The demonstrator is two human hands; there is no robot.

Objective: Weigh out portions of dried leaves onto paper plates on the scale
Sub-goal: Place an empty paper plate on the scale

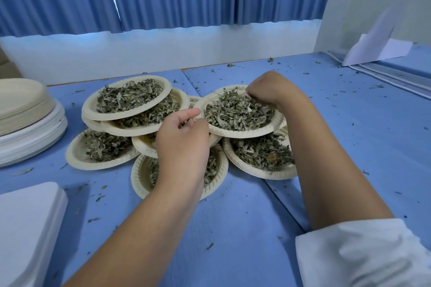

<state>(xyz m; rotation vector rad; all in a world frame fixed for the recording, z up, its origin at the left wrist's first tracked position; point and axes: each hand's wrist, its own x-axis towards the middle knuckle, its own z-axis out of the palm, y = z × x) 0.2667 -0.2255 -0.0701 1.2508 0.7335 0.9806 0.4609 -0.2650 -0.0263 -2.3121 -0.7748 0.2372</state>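
Several cream paper plates heaped with dried green leaves lie overlapping on the blue table. The top right plate (242,131) carries a mound of leaves (235,112). My left hand (184,137) holds this plate at its left rim, fingers curled, index finger stretched along the edge. My right hand (263,91) is bent down at the wrist over the plate's far right side, its fingertips in the leaves; its grip is hidden. Another filled plate (93,109) tops the pile at the left. No scale is in view.
A tall stack of unused plates (21,109), cream over white, stands at the far left. White sheets (25,221) lie at the near left corner. Leaf crumbs litter the blue table (361,123). A white folded paper (373,49) and a cable sit at the back right.
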